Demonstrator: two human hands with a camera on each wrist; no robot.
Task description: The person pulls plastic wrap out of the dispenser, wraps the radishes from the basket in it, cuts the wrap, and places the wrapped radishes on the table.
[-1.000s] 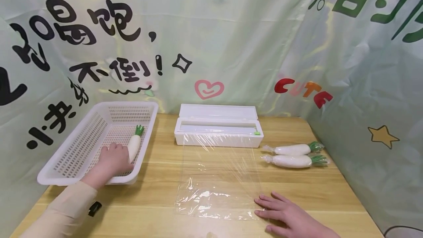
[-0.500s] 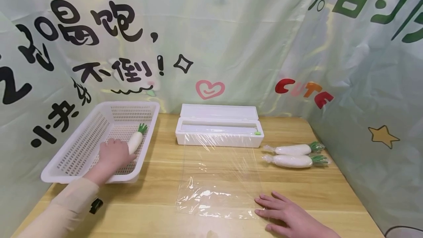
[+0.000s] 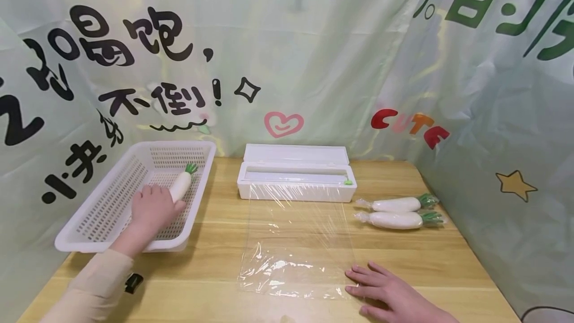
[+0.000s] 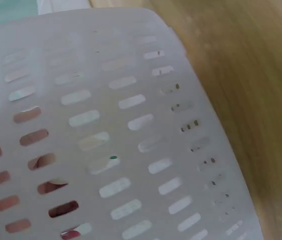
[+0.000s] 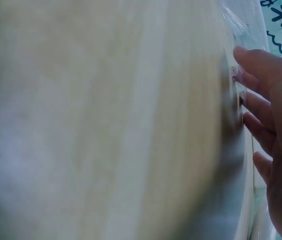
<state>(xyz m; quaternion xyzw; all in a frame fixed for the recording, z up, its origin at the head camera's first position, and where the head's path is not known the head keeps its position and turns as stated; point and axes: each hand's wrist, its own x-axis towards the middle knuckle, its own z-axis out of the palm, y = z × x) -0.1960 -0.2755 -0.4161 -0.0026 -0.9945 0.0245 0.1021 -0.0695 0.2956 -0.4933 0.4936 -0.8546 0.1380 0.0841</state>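
Observation:
My left hand [image 3: 154,209] reaches into the white slotted basket [image 3: 204,191] and grips the lower end of a white radish [image 3: 181,186] with green stem stubs. The fingers and thumb cover that end. From the left wrist view, the basket wall [image 4: 93,107] blocks most of the hand, with parts of it showing through the slots. My right hand [image 3: 390,290] lies with fingers spread at the near right corner of a sheet of cling film [image 3: 298,248]. Its fingertips [image 5: 251,120] touch down at the film's edge in the right wrist view.
The film runs out of a white cling film box [image 3: 296,193] with its lid raised at the back. Two wrapped radishes [image 3: 396,220] lie side by side on the right of the wooden table [image 3: 202,288]. A printed curtain [image 3: 336,64] hangs behind and on both sides.
My left hand and the radish have shifted slightly up and away within the basket. The right hand stays in place on the film's corner.

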